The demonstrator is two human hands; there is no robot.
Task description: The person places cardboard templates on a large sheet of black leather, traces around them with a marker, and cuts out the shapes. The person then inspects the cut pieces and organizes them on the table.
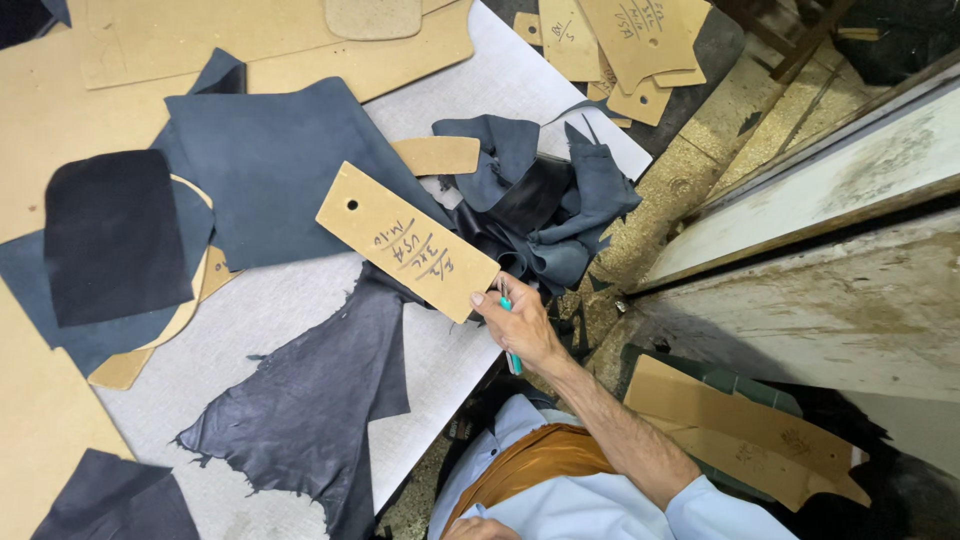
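Pinching a cardboard pattern point(407, 240), the right hand point(520, 325) closes.

1. Even, soft light falls from above on the pale grey fabric-covered worktop point(300, 330); the scene is moderately bright, with no harsh glare.
2. Shadows are faint and short: a thin one lies under the tan rectangular cardboard pattern piece point(405, 240) near the worktop's right edge.
3. The dark navy leather sheets point(270, 170) show a dull sheen, with little detail in their deepest folds.
4. The bottom right corner, beyond the worktop, sinks into dim shade.
5. Focus is sharp in the centre; straight edges bow slightly towards the frame's edges, a wide-angle distortion.
6. No motion blur shows.
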